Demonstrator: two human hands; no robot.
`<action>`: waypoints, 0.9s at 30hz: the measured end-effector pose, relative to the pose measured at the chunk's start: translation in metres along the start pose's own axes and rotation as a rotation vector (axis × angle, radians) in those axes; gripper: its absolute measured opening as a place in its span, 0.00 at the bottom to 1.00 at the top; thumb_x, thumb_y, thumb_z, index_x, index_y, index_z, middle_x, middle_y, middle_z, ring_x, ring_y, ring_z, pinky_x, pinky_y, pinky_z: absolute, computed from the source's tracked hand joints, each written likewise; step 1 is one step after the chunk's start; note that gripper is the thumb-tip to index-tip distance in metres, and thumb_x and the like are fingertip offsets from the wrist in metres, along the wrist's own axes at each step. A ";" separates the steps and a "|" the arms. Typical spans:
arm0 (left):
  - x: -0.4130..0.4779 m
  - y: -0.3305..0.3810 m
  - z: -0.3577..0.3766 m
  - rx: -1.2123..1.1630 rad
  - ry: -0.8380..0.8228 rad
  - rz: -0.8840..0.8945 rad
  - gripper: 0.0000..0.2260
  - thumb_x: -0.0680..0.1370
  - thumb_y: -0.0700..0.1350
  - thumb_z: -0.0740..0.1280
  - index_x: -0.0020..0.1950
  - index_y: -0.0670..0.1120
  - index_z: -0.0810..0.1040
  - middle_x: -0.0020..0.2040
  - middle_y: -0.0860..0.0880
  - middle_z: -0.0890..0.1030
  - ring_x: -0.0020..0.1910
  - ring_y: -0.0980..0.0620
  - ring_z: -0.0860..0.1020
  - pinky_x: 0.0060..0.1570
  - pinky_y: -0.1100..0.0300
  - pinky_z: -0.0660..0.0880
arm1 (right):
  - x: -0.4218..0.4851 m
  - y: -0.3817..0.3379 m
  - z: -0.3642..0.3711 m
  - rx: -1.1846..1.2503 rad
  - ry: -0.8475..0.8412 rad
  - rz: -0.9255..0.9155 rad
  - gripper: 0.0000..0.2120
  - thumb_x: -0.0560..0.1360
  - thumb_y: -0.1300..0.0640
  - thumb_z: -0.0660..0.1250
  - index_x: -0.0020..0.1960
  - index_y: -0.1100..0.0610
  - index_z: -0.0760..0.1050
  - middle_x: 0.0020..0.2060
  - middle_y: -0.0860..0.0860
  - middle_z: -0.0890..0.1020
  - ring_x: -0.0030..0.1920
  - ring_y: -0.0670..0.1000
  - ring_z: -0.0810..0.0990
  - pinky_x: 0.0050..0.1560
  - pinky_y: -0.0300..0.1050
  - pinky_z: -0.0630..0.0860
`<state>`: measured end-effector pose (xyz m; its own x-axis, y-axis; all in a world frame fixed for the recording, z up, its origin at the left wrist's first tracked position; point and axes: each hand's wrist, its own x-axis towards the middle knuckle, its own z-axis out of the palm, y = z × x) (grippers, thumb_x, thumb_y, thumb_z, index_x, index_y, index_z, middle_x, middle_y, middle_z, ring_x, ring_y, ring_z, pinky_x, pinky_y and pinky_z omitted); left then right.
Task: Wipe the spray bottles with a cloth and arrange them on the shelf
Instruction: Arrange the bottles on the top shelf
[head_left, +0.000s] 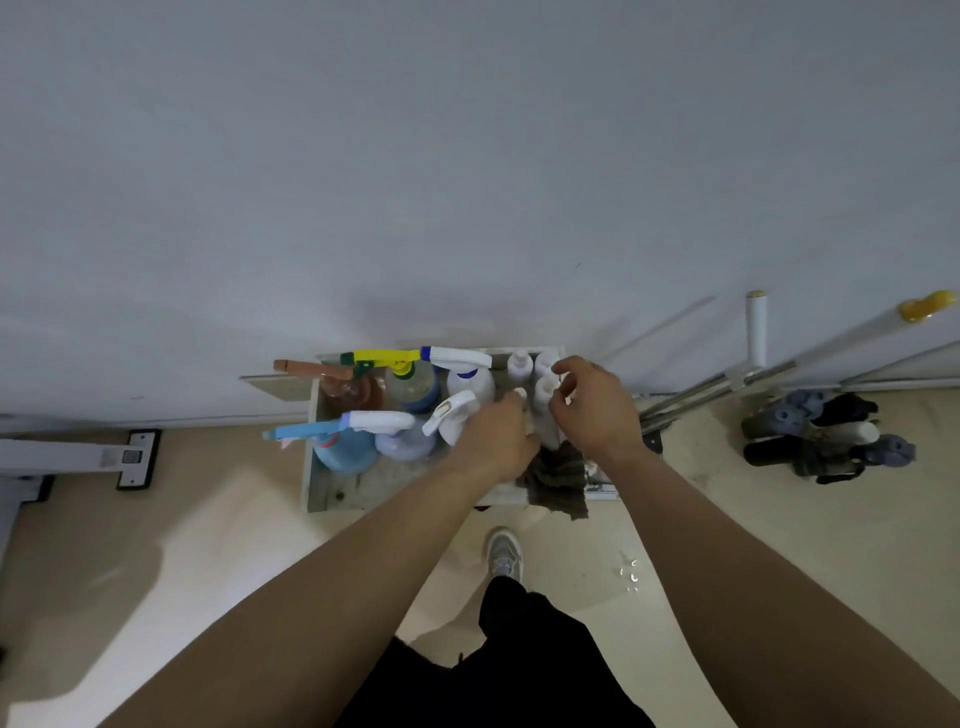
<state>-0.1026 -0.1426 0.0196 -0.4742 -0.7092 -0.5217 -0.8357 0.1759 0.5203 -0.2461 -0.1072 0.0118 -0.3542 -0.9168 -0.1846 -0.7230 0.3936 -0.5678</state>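
A grey shelf (332, 488) stands against the wall with several spray bottles on top: an orange one (353, 387), a yellow-trigger one (410, 384), a white-and-blue one (467, 379), a light blue one (337, 447), a lavender one (402, 439) and a white one (452, 415). Three small white bottles (519, 364) stand at the back right. My left hand (498, 436) grips another small white bottle (519, 395), whose cap shows above the fingers. My right hand (592, 405) hovers beside them with loosely curled fingers. A dark cloth (558, 483) hangs over the shelf's front edge.
Metal mop poles (727, 379) lean against the wall on the right, with dark rolled items (810, 441) on the floor beyond. A white furniture leg (78, 457) lies at the left. My shoe (504, 551) is just before the shelf, and water drops (628, 571) mark the floor.
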 end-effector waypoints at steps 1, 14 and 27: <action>-0.011 -0.003 -0.005 -0.007 -0.024 0.041 0.11 0.81 0.46 0.66 0.61 0.42 0.75 0.52 0.43 0.82 0.50 0.43 0.81 0.50 0.50 0.79 | -0.005 -0.009 -0.002 0.003 -0.001 -0.022 0.14 0.76 0.57 0.65 0.62 0.53 0.76 0.51 0.52 0.81 0.48 0.54 0.78 0.45 0.46 0.74; -0.067 -0.133 -0.077 0.377 0.389 0.094 0.10 0.79 0.47 0.65 0.60 0.48 0.75 0.53 0.46 0.82 0.48 0.43 0.81 0.43 0.52 0.78 | -0.018 -0.079 0.058 0.103 -0.225 -0.016 0.19 0.67 0.55 0.76 0.57 0.52 0.79 0.51 0.52 0.80 0.52 0.52 0.79 0.51 0.48 0.76; -0.046 -0.158 -0.084 0.548 0.354 -0.020 0.08 0.81 0.45 0.62 0.57 0.49 0.78 0.51 0.47 0.82 0.48 0.45 0.82 0.40 0.54 0.75 | -0.034 -0.088 0.087 0.252 0.016 0.089 0.09 0.71 0.55 0.75 0.48 0.57 0.80 0.42 0.53 0.84 0.44 0.55 0.81 0.47 0.53 0.78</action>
<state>0.0745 -0.1948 0.0186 -0.4156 -0.8813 -0.2250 -0.9078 0.4170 0.0436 -0.1188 -0.1165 -0.0020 -0.4206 -0.8774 -0.2307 -0.5192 0.4413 -0.7319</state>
